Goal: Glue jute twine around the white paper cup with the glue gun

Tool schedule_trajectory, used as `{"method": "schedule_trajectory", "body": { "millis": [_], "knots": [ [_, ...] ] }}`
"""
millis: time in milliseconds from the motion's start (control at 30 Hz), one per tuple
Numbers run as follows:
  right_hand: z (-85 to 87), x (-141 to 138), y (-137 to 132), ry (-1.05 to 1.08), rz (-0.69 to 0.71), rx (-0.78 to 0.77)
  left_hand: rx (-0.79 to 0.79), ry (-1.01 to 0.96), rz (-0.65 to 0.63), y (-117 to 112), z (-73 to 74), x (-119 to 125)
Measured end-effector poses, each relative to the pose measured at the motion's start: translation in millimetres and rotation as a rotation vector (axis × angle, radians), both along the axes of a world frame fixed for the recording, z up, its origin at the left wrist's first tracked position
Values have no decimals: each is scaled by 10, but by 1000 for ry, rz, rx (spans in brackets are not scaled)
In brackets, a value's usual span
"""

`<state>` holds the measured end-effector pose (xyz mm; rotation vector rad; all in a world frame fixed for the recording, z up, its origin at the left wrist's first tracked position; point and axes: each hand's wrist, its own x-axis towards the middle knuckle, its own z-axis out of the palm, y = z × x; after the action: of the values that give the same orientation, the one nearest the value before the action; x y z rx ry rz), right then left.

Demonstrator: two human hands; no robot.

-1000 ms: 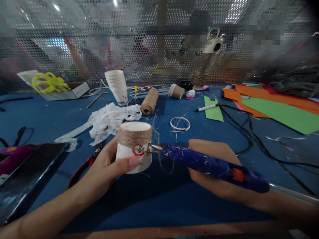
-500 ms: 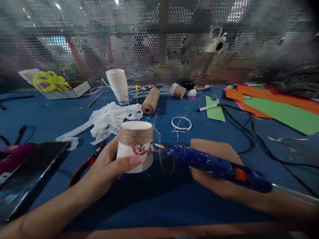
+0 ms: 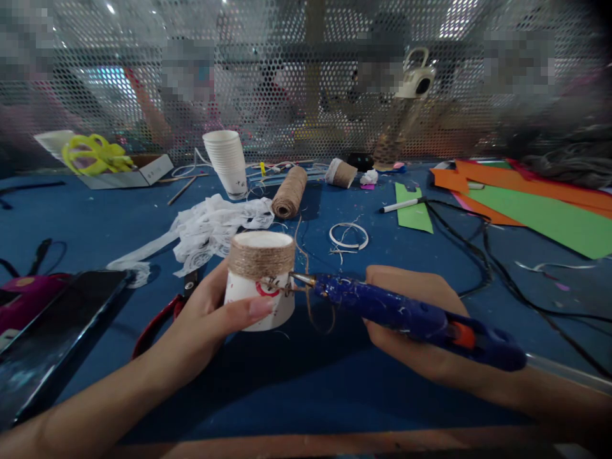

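Upside down in my left hand is a white paper cup, its upper part wrapped in rows of brown twine. My thumb presses on the cup's front, beside a red printed mark. My right hand is closed around a blue hot glue gun, with a clear glue stick showing at its back end. The gun's metal nozzle touches or nearly touches the cup's right side, just below the wrapped rows. A loose strand of twine hangs right of the cup and runs back toward the twine roll.
White lace ribbon lies behind my left hand, near red-handled scissors and a phone. Stacked paper cups, a white wire ring and a twine-wrapped cup stand farther back. Black cables and coloured paper lie right.
Almost nothing differs. Cup and glue gun stay in the same position against each other, with only a slight shift of the view.
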<state>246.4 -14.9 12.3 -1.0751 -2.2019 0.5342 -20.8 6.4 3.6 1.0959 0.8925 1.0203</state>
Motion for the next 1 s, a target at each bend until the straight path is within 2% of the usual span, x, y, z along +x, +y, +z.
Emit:
{"method": "schedule_trajectory", "body": {
  "millis": [1000],
  "knots": [
    [13,-11,-10,-4,-14,2,-37,-6,33,-18,17,-6]
  ]
}}
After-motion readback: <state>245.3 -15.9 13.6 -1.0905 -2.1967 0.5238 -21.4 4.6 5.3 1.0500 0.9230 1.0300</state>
